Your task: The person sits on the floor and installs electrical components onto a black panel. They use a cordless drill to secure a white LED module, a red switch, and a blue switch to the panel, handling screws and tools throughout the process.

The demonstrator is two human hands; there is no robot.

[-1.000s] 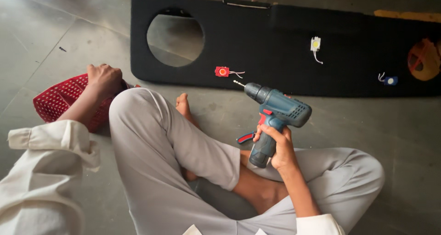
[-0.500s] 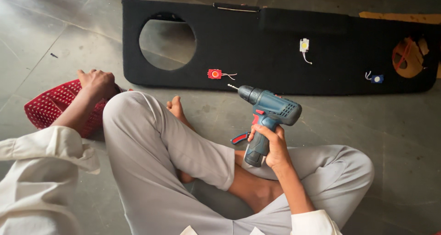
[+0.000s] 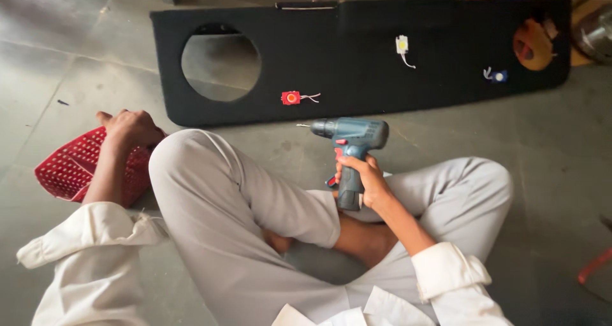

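- We are resting our left hand (image 3: 131, 130) as a loose fist on the red grille (image 3: 76, 166) that lies on the floor at our left knee. The fingers are curled over its upper edge; whether they are actually gripping it we cannot tell. If we are leaning weight there, the perforated plastic could flex or crack, or skid on the smooth floor.
- We are sitting cross-legged, with a bare foot tucked under the raised knee. The drill is hanging just above our lap, so a slip of the grip could bring it down on shin or foot.
- We are clenching our right hand (image 3: 364, 181) around the handle of the drill (image 3: 350, 149), holding it upright over our legs, bit (image 3: 304, 126) pointing left. A finger seems to be lying near the red trigger, so an accidental squeeze could spin the bit close to our trouser knee.
- Just beyond the bit, the black panel (image 3: 357, 90) is lying flat on the floor, with a round cut-out at its left. A red tag (image 3: 291, 98), a white fitting (image 3: 402, 45) and a blue one (image 3: 498, 76) are sitting loose on it, their thin wires trailing. A spinning bit brought near could snag a wire or knock a piece away.
- At the far right an orange part (image 3: 532, 43) is filling the panel's second opening; we cannot tell how firmly it is seated.
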